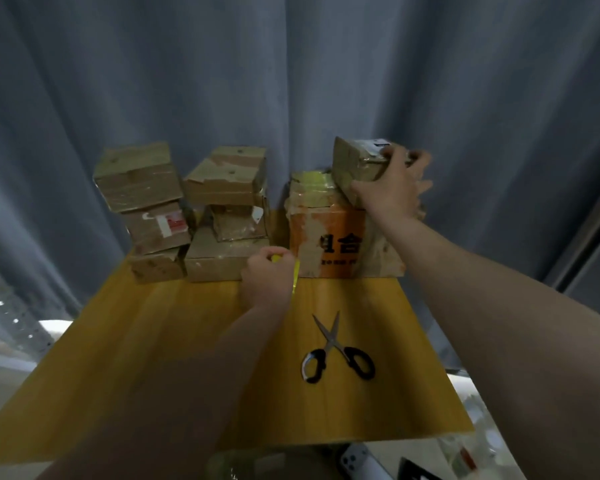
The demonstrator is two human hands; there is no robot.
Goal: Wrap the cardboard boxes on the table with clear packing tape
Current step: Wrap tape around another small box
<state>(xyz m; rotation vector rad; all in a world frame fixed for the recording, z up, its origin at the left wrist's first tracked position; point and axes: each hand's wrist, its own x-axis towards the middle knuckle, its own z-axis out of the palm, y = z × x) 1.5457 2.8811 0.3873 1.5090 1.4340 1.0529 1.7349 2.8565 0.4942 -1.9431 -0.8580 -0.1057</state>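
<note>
Nearest, black-handled scissors (336, 348) lay open on the yellow counter (153, 358); just beyond them, the left hand (267, 280) curled round a yellowish tape roll (295, 277); further back, two stacks of cardboard boxes (142, 202) stood at the far edge beside an orange box (326, 244); on top of it, the right hand (392, 185) gripped a tilted taped box (355, 161).

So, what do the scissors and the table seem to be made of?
Scissors: shiny grey blades, likely steel; glossy black handles, probably plastic. Table: yellow top with grain streaks, wood or laminate, cannot tell which.
</note>
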